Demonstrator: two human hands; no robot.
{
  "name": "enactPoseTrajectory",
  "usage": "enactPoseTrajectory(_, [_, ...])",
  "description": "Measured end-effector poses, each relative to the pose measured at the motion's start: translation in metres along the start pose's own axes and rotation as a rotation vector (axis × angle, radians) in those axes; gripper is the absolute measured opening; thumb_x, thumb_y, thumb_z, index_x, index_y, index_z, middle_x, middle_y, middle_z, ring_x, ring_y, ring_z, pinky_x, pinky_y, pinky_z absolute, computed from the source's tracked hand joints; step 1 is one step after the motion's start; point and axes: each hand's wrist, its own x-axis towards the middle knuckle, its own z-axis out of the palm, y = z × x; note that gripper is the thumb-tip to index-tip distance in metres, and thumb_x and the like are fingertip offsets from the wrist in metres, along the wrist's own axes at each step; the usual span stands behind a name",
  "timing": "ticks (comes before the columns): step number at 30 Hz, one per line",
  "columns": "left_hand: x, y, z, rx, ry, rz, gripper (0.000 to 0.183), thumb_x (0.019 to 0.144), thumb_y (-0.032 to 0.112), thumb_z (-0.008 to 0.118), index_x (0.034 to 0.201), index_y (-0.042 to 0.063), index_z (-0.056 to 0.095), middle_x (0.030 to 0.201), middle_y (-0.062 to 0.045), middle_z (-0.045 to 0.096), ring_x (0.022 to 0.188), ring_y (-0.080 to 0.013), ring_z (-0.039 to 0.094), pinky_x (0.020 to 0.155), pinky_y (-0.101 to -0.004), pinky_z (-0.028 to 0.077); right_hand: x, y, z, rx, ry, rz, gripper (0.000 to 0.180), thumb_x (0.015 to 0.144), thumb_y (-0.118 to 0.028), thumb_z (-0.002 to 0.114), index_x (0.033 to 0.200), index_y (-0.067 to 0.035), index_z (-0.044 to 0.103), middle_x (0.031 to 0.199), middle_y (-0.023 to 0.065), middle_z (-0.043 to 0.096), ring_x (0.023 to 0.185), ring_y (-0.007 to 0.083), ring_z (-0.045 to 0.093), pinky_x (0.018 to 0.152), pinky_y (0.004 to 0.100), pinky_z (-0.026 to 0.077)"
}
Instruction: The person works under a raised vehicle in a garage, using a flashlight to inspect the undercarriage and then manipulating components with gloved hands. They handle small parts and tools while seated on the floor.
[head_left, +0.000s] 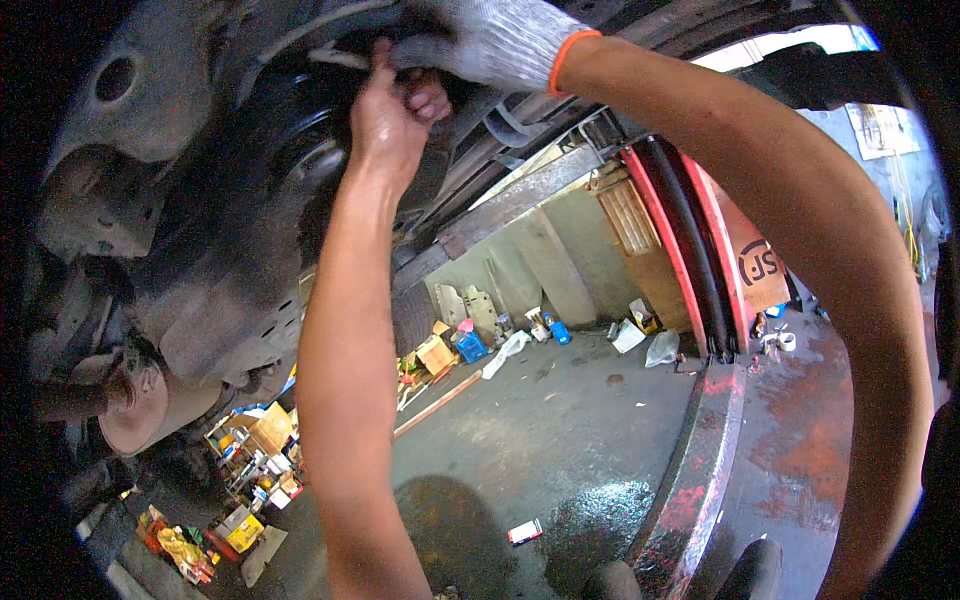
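Note:
Both hands are raised into the underside of a vehicle (247, 300). My left hand (390, 124) is bare, with its thumb pointing up and its fingers curled in front of a dark recess. Just above it, my right hand (502, 41) wears a white knit glove with an orange cuff. Its gloved fingers reach left, close to my left thumb, and blur into shadow. A slim pale piece (341, 56) juts out left of the thumb; what it is cannot be made out. Whatever lies between the fingers is hidden.
A red lift post (694, 247) rises at right from a floor beam (701, 472). A small white-and-red box (525, 532) lies on the dark, partly wet floor (540, 420). Boxes and bottles (262, 457) crowd the lower left. A blue container (471, 346) stands by the far wall.

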Motion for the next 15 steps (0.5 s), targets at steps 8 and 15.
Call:
enactPoseTrajectory(8, [0.006,-0.001,-0.002,-0.043,-0.113,0.005,0.037,0.112,0.044,0.04,0.112,0.011,0.057,0.091,-0.004,0.056,0.079,-0.0195,0.049,0.08,-0.0397,0.043,-0.006,0.019,0.031,0.003,0.017,0.065,0.03,0.09,-0.02,0.061,0.107,0.004,0.067,0.106,0.0294,0.07,0.101,0.0448,0.067,0.088,0.0516,0.053])
enactPoseTrajectory(15, [0.004,0.0,0.014,-0.018,0.077,-0.023,0.04,0.11,0.045,0.048,0.109,0.006,0.058,0.085,-0.01,0.068,0.075,-0.0218,0.064,0.072,-0.0366,0.052,0.006,0.056,0.06,-0.165,0.098,0.349,0.042,0.086,-0.019,0.058,0.119,0.006,0.066,0.117,0.029,0.069,0.112,0.043,0.066,0.1,0.0479,0.052])
